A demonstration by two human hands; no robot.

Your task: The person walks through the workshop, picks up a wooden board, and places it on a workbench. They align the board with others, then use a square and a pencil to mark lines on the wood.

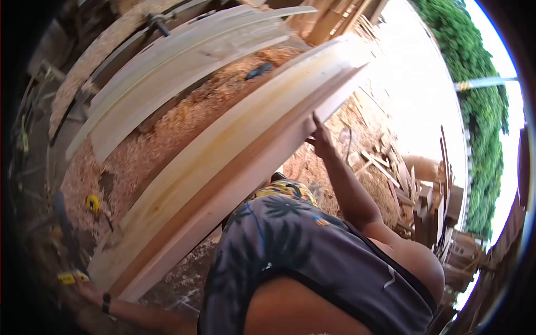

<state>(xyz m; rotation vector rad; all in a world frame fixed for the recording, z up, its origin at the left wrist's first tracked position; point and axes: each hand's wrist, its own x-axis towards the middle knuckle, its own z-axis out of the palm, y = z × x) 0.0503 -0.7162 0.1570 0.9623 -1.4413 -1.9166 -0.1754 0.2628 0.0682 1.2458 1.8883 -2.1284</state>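
Note:
A long, thick wooden plank (223, 131) runs diagonally in front of my body, its pale face streaked with yellow and its near edge reddish-brown. My right hand (321, 137) grips the reddish edge toward the plank's upper end, thumb raised along the wood. At the lower left end is my left hand (92, 291), with a dark band on the wrist. Its fingers are blurred at the plank's corner, and I cannot tell how they are bent. Right by those fingertips is a small yellow object (66, 278).
Pale curved boards (190, 58) lie beyond the plank over heaped wood shavings (184, 120). A dark clamp (158, 24) sits on a curved timber at the top. A round yellow item (92, 202) rests at left. Scrap wood (405, 184) is piled at right.

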